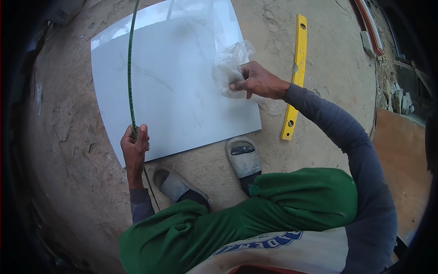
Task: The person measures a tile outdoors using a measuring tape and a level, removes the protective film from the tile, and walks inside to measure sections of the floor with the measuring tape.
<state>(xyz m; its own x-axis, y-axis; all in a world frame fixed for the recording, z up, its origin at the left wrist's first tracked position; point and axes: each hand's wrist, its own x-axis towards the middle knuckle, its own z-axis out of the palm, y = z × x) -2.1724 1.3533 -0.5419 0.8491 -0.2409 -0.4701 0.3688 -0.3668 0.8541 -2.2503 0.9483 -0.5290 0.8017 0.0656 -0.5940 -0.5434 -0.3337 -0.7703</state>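
Note:
A large glossy white tile (157,98) with faint grey veins lies flat on the ground before my feet. Over its right edge, my right hand (258,81) pinches a crumpled piece of clear plastic film (228,68), some of which trails toward the ground. My left hand (135,141) is closed around a thin green speckled strip or cord (130,68) near the tile's lower left. The strip runs straight up past the top of the picture, and a dark tail hangs below my fist. I cannot make out exactly what it is.
A yellow spirit level (297,68) lies on the rough ground right of the tile, under my right forearm. Grey slides (244,157) are on my feet at the tile's near edge. A brown board (401,160) and broken rubble (401,100) are at the far right.

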